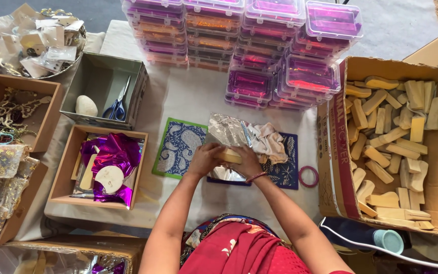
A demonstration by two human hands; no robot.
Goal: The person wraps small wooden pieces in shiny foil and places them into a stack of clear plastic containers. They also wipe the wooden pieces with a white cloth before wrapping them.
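Both hands, left and right, grip a wood block over foil. Risk: thin foil tears if pulled against block corners.

Bright, even daylight, soft shadows, glare on the stacked plastic boxes; edges slightly bowed.

The mat is showing blue with white swirls, the foil is shining purple, and the ring is looking pink.
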